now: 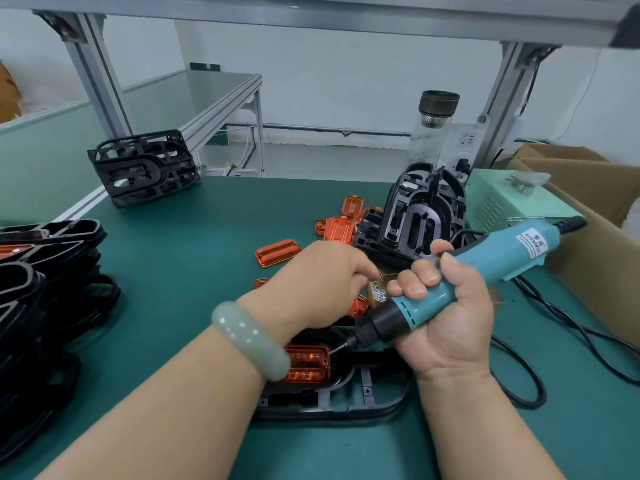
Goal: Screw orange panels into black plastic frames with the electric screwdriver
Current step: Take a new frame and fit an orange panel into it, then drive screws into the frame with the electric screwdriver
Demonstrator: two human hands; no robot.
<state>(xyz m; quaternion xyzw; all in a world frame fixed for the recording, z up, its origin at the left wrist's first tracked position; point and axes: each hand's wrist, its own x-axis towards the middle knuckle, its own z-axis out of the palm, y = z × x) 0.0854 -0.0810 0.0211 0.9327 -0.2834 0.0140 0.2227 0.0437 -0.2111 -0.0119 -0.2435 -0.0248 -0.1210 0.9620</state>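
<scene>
So the right hand (446, 306) is wrapped round the screwdriver (485, 265), bit slanting down-left onto the panel's (308, 365) far right corner. The panel sits in the frame (346, 400) near the table's (190, 237) front edge. The left hand (318, 278) curls by the screws (380, 295), can't tell if it's pinching one.

You have one electric screwdriver (485, 265), one black frame (346, 400) lying flat, and at least six orange panels (277, 252), one seated in that frame and some half hidden. Three more clusters of frames (145, 168) are too tangled to count. One glass bottle (433, 126), one bracelet (249, 337).
</scene>
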